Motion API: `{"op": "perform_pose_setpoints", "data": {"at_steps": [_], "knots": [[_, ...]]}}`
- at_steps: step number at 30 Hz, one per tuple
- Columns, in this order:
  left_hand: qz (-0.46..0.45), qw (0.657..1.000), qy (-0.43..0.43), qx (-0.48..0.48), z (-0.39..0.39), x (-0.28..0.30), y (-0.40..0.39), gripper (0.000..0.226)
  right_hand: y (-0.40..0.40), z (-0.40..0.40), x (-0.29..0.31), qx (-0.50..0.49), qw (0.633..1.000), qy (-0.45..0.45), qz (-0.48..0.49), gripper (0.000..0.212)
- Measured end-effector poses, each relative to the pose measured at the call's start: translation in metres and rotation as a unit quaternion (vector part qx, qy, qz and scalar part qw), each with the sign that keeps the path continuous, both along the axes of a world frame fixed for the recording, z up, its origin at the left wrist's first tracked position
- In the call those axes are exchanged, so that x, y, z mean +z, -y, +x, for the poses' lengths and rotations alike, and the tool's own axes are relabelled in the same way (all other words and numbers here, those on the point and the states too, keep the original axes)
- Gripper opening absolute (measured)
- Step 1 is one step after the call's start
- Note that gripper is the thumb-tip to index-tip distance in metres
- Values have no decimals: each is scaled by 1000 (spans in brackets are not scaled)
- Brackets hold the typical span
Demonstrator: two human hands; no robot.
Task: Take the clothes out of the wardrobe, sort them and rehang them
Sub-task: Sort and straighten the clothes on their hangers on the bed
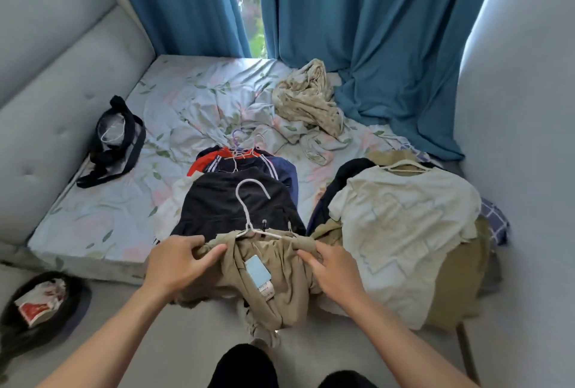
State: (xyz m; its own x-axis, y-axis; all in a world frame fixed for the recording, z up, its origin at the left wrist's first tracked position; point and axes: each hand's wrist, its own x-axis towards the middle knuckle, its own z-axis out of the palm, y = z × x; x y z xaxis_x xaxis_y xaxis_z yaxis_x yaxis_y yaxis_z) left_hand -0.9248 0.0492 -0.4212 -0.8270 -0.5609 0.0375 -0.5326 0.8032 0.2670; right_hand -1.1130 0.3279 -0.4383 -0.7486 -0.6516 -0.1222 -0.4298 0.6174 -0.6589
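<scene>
Your left hand [180,260] and right hand [334,269] are bare, and both forearms have no sleeves. You wear no rings, watch or gloves. At the bottom edge your legs [245,366] are covered in black fabric

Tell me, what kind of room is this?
Most likely a bedroom: a bed with a floral sheet against a padded headboard, blue curtains over a window, and clothes on hangers, such as a cream T-shirt, piled on it.

Blue curtains [357,30], perhaps a bin [40,303].

Soft daylight enters through the curtain gap [252,5]; wide-angle edges bend.
</scene>
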Motion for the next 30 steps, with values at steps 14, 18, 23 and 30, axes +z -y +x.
{"op": "perform_pose_setpoints", "data": {"at_steps": [14,18,23,30], "knots": [[47,986,-65,-147,-137,76,-135,71,-189,-57,98,-188,980,-61,-2,53],[52,981,-67,-173,-187,77,-152,64,-205,-106,106,-219,973,-72,-17,41],[130,967,-61,-209,-252,50,-151,55,-208,-169,96,-232,970,-65,14,40],[179,953,-40,-241,-351,17,-148,42,-216,-253,66,-265,962,-28,66,35]]}}
